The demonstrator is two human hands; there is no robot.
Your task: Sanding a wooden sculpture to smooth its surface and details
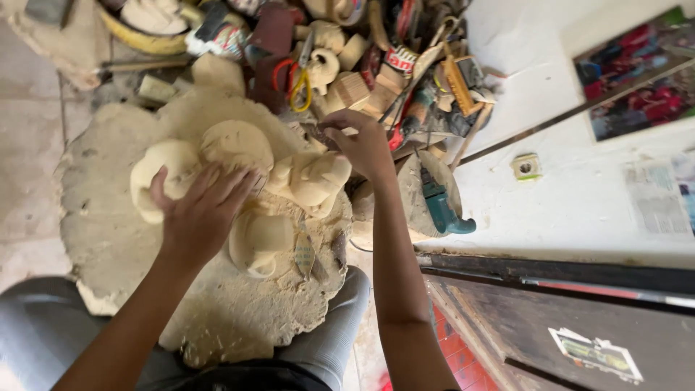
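Head view shows us the pale, rounded wooden carving (289, 174) at frame centre on a rough sawdust-covered slab (108, 239). Our left hand (203, 217) presses flat, fingers spread, on it; our right hand (362, 145) pinches its upper edge. Cluttered tools and wood blocks (347, 65) fill the top.

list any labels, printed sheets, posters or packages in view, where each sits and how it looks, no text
Colourful poster, top right: large tilted rectangle, mostly red, blue and green.
Printed paper sheet, right edge below the poster: pale, faded rectangle.
Torn sticker, bottom right on the dark wooden panel: white edge, greenish middle.
Red-and-white printed wrapper, top centre in the tool pile: small curved band.
Neither hand touches any: left hand lies on the pale wooden carving, right hand at its top.
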